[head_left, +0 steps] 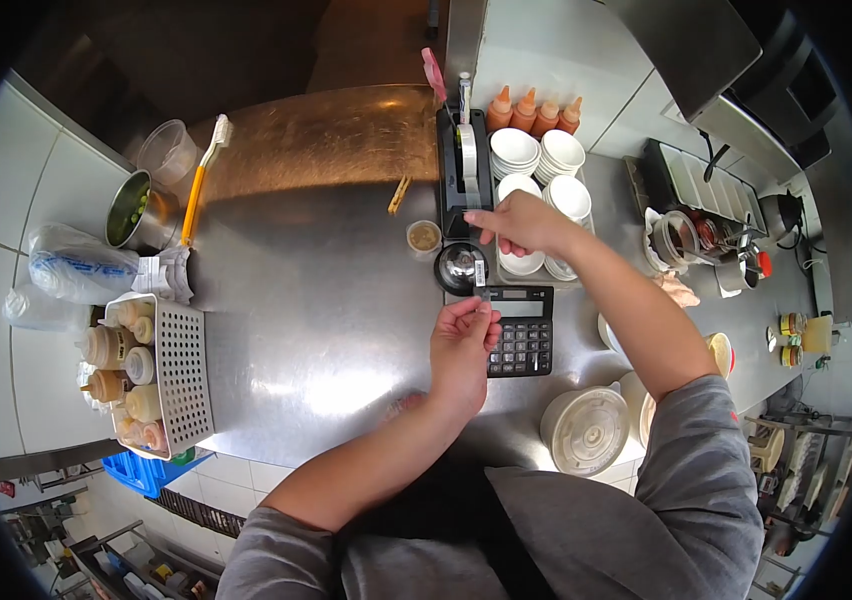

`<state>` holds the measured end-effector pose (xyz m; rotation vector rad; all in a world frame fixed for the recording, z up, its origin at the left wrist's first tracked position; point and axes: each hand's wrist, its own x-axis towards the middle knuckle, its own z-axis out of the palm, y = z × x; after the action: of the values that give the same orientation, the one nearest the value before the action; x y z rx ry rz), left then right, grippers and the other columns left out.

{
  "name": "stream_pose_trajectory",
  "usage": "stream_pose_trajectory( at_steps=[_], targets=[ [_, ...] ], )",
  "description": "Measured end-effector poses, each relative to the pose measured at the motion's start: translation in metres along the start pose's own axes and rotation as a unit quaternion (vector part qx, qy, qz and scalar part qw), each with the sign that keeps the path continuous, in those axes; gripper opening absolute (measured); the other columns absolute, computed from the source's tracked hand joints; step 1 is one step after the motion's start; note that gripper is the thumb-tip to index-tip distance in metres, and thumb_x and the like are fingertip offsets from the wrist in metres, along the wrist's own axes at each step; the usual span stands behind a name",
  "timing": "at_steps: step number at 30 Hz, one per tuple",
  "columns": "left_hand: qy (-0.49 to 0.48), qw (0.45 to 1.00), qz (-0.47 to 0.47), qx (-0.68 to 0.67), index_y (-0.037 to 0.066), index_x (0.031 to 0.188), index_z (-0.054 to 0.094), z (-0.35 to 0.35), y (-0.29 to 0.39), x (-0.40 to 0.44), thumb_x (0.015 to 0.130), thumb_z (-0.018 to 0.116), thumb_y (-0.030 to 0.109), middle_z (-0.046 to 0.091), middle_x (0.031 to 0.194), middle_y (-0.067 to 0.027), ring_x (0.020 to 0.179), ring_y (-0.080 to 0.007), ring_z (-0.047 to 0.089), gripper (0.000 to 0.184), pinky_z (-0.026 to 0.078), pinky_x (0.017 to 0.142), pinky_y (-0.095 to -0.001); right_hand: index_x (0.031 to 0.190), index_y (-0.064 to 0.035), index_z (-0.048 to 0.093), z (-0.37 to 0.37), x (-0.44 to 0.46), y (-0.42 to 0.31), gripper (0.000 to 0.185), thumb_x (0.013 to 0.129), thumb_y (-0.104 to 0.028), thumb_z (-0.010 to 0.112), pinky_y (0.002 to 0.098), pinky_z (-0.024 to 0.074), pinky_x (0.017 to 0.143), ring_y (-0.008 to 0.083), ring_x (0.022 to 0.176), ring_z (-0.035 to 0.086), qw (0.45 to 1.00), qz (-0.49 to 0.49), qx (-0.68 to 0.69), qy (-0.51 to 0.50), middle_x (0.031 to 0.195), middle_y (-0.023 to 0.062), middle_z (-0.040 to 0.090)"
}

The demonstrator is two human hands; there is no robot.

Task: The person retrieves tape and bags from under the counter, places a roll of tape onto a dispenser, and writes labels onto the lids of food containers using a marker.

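My right hand [524,225] is at the near end of a black tape dispenser [451,190], fingers curled and fingertips at its cutting edge. A roll of clear tape [468,155] sits in the dispenser, its loose end running toward those fingertips. Below, my left hand [461,345] has thumb and forefinger pinched on a small thin strip, too small to make out fully. That pinch is beside the upper left corner of a black calculator [520,335]. Just above it stands a silver call bell [460,268] with a black base.
Stacked white bowls [516,150] and orange squeeze bottles [526,110] stand behind my right hand. A small tub [424,237] and a clothespin [400,195] lie left of the dispenser. At left is a white basket [181,375] of bottles; a lidded tub [586,430] stands near my body.
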<state>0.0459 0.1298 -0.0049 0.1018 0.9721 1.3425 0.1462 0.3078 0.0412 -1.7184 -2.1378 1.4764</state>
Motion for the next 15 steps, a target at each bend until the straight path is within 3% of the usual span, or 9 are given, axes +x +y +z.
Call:
stream_pose_trajectory(
  at_steps=[2, 4, 5, 8, 10, 12, 14, 15],
  targets=[
    [0.007, 1.000, -0.001, 0.006, 0.009, 0.106, 0.054, -0.002, -0.003, 0.003, 0.092, 0.061, 0.011, 0.062, 0.092, -0.0024, 0.078, -0.0066, 0.057, 0.016, 0.048, 0.072, -0.0182, 0.068, 0.0007, 0.068, 0.013, 0.008, 0.013, 0.047, 0.086, -0.042, 0.063, 0.0278, 0.0430, 0.045, 0.0151, 0.042, 0.054, 0.999, -0.003, 0.041, 0.007, 0.051, 0.0073, 0.057],
    [0.017, 1.000, 0.008, 0.005, 0.008, 0.106, 0.054, -0.002, -0.004, 0.008, 0.092, 0.061, 0.011, 0.061, 0.091, -0.0025, 0.078, -0.0066, 0.056, 0.016, 0.047, 0.071, -0.0181, 0.065, -0.0017, 0.068, 0.025, 0.010, 0.015, 0.043, 0.083, -0.040, 0.067, 0.0288, 0.0432, 0.049, 0.0155, 0.044, 0.053, 0.994, -0.027, -0.004, 0.102, 0.049, 0.0071, 0.056],
    [0.028, 0.999, 0.018, 0.004, 0.008, 0.106, 0.054, -0.002, -0.004, 0.011, 0.092, 0.060, 0.011, 0.061, 0.091, -0.0027, 0.078, -0.0066, 0.056, 0.016, 0.047, 0.071, -0.0181, 0.061, -0.0034, 0.069, 0.028, 0.009, 0.015, 0.036, 0.080, -0.034, 0.068, 0.0307, 0.0476, 0.057, 0.0190, 0.051, 0.059, 0.992, -0.029, 0.003, 0.124, 0.052, 0.0089, 0.060],
    [0.012, 0.999, 0.007, 0.031, 0.006, 0.105, 0.053, 0.002, 0.004, 0.019, 0.092, 0.060, 0.011, 0.060, 0.089, -0.0029, 0.076, -0.0067, 0.055, 0.015, 0.046, 0.069, -0.0180, 0.061, -0.0032, 0.070, 0.038, 0.025, 0.034, 0.029, 0.077, -0.027, 0.067, 0.0328, 0.0503, 0.062, 0.0228, 0.057, 0.063, 0.974, -0.077, -0.054, 0.207, 0.058, 0.0114, 0.064],
    [0.008, 0.999, 0.004, 0.042, 0.005, 0.105, 0.053, 0.007, 0.012, 0.016, 0.092, 0.060, 0.012, 0.060, 0.088, -0.0030, 0.075, -0.0068, 0.054, 0.016, 0.045, 0.067, -0.0183, 0.061, -0.0036, 0.071, 0.035, 0.021, 0.035, 0.023, 0.073, -0.022, 0.066, 0.0338, 0.0519, 0.067, 0.0256, 0.062, 0.065, 0.975, -0.045, -0.080, 0.200, 0.062, 0.0132, 0.066],
    [-0.017, 0.998, 0.014, 0.062, 0.004, 0.104, 0.053, 0.007, 0.018, 0.014, 0.092, 0.060, 0.011, 0.060, 0.088, -0.0032, 0.075, -0.0067, 0.053, 0.015, 0.045, 0.067, -0.0185, 0.064, -0.0022, 0.071, 0.031, 0.012, 0.031, 0.026, 0.077, -0.024, 0.068, 0.0323, 0.0451, 0.054, 0.0169, 0.052, 0.056, 0.969, -0.077, 0.028, 0.233, 0.057, 0.0088, 0.064],
    [-0.031, 0.998, 0.011, 0.047, 0.004, 0.103, 0.055, -0.004, 0.027, 0.002, 0.092, 0.060, 0.012, 0.060, 0.089, -0.0035, 0.074, -0.0068, 0.053, 0.014, 0.044, 0.066, -0.0183, 0.069, -0.0042, 0.072, 0.023, -0.011, 0.012, 0.029, 0.083, -0.030, 0.069, 0.0275, 0.0277, 0.042, 0.0079, 0.044, 0.035, 0.965, -0.055, 0.079, 0.243, 0.048, -0.0029, 0.047],
    [-0.058, 0.996, 0.024, 0.064, 0.004, 0.103, 0.056, -0.014, 0.035, -0.005, 0.092, 0.060, 0.011, 0.060, 0.089, -0.0036, 0.074, -0.0069, 0.053, 0.013, 0.044, 0.066, -0.0184, 0.069, -0.0048, 0.069, 0.025, -0.030, 0.001, 0.030, 0.085, -0.031, 0.068, 0.0263, 0.0263, 0.042, 0.0068, 0.044, 0.033, 0.954, -0.063, 0.192, 0.219, 0.049, -0.0042, 0.043]
  ],
)
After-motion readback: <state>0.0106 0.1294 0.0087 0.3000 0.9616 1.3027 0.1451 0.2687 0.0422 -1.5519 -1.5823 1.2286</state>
